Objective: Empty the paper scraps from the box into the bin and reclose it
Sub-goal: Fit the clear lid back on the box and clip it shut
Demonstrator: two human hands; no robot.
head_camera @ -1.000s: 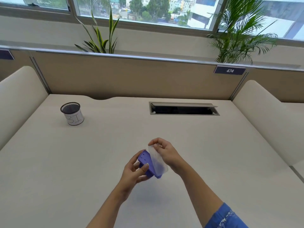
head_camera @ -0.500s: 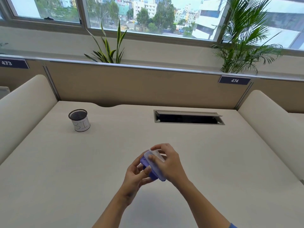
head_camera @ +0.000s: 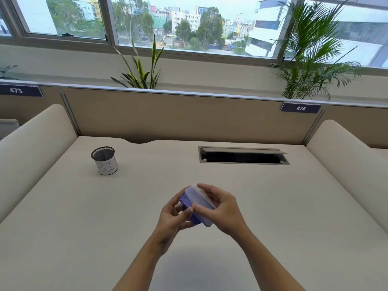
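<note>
A small purple box [head_camera: 196,218] with a translucent white lid [head_camera: 199,198] is held tilted above the middle of the desk. My left hand [head_camera: 171,217] grips the purple base from the left, its thumb on the box's edge. My right hand [head_camera: 223,208] holds the lid from the right, with fingers curled over its top edge and the thumb at its lower edge. The lid lies against the base. The box's inside is hidden. The bin [head_camera: 105,161], a black mesh cup with a white paper label, stands at the far left of the desk.
The beige desk [head_camera: 84,227] has padded side dividers and a back partition. An open cable slot [head_camera: 242,156] is set into the desk at the back right. Plants stand behind the partition under the windows.
One second ago the lid stood apart from the base at an angle. My right hand has brought it down onto the purple base, and both hands now hold the box together.
</note>
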